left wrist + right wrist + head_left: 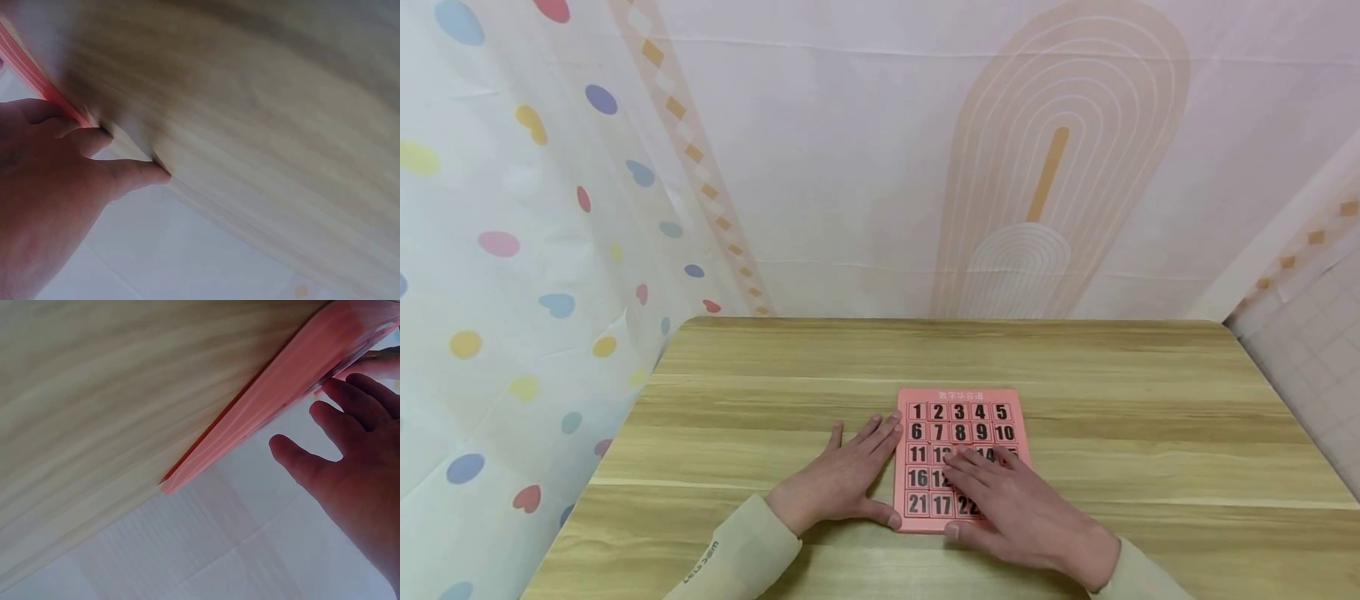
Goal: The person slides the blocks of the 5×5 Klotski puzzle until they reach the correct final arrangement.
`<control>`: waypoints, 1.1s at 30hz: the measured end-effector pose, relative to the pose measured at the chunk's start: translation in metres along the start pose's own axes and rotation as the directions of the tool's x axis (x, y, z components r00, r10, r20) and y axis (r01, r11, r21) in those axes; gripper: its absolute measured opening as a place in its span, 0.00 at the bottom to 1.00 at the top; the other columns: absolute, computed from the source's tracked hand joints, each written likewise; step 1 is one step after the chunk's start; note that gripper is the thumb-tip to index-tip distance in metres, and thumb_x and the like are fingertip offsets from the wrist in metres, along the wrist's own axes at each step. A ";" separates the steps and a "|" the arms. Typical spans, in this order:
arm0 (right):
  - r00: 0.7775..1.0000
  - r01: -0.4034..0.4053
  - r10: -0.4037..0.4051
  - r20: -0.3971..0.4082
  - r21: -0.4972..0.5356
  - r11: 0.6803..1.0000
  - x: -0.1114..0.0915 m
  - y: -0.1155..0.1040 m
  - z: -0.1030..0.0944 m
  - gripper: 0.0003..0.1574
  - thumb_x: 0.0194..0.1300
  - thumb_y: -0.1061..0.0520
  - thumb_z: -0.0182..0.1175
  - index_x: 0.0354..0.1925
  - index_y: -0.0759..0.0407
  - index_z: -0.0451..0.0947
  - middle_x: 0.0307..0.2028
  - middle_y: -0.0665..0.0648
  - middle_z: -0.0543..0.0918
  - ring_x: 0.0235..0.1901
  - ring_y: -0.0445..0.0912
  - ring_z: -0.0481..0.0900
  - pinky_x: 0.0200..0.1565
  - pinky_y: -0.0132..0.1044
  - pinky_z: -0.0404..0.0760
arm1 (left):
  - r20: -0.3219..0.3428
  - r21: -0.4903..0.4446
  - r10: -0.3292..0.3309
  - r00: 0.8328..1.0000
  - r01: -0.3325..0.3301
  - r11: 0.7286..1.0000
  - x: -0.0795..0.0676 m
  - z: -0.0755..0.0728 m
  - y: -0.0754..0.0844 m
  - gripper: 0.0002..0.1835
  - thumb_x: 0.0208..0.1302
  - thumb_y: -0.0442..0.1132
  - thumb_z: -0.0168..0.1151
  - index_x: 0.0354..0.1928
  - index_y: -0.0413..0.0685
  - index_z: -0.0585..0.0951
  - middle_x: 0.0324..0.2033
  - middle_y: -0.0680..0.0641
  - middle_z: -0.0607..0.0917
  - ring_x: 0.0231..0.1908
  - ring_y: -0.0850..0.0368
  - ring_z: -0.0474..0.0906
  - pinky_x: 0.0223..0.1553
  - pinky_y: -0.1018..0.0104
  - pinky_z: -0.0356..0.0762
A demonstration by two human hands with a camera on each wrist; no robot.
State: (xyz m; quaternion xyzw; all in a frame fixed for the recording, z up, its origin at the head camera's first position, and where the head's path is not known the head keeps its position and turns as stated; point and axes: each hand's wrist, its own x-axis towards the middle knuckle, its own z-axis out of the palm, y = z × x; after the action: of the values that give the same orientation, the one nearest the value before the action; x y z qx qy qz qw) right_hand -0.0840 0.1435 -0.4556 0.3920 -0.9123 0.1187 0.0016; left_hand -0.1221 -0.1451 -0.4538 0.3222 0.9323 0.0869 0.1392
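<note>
A pink sliding number puzzle (950, 422) lies flat on the table, with black numerals on its square tiles. Its top two rows read 1 to 10 in order; below, 11, 13, 14, 16, 12, 21, 17 and 22 show. My left hand (846, 475) rests along its left edge, fingers extended, thumb near the lower left corner. Over the lower right tiles lies my right hand (1011, 504), fingertips touching near the middle and thumb by the bottom edge; it hides several tiles. The right wrist view shows the pink frame (269, 394) side-on beside the right fingers.
The puzzle sits toward the near side of a wood-grain table (760, 367). Behind it hangs a pale curtain (835, 167) with an arch pattern, and a dotted curtain (497, 333) hangs at the left. The table's right edge slants toward a grid-patterned surface (1315, 333).
</note>
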 end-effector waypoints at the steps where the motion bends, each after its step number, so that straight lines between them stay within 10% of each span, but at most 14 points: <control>1: 1.000 -0.002 0.002 0.000 0.000 1.000 0.000 0.000 0.000 0.44 0.76 0.28 0.48 0.72 0.56 0.73 0.72 0.57 0.73 0.72 0.52 0.69 0.74 0.60 0.61 | 0.001 -0.002 -0.002 1.000 0.002 1.000 0.000 0.000 0.000 0.66 0.51 0.74 0.69 0.81 0.39 0.55 0.82 0.42 0.49 0.80 0.40 0.48 0.71 0.24 0.49; 33: 0.999 0.000 0.000 -0.046 0.013 1.000 -0.011 0.010 -0.006 0.43 0.75 0.29 0.51 0.70 0.58 0.75 0.69 0.56 0.77 0.71 0.55 0.71 0.71 0.63 0.64 | 0.011 -0.002 -0.005 1.000 0.005 1.000 -0.001 -0.001 -0.001 0.66 0.51 0.74 0.68 0.81 0.40 0.55 0.82 0.42 0.49 0.80 0.40 0.47 0.71 0.24 0.48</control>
State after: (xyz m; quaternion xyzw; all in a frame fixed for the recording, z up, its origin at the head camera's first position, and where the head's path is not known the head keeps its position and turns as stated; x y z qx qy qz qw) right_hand -0.0844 0.1590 -0.4530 0.3892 -0.9112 0.1337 0.0202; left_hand -0.1224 -0.1463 -0.4534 0.3204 0.9322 0.0856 0.1450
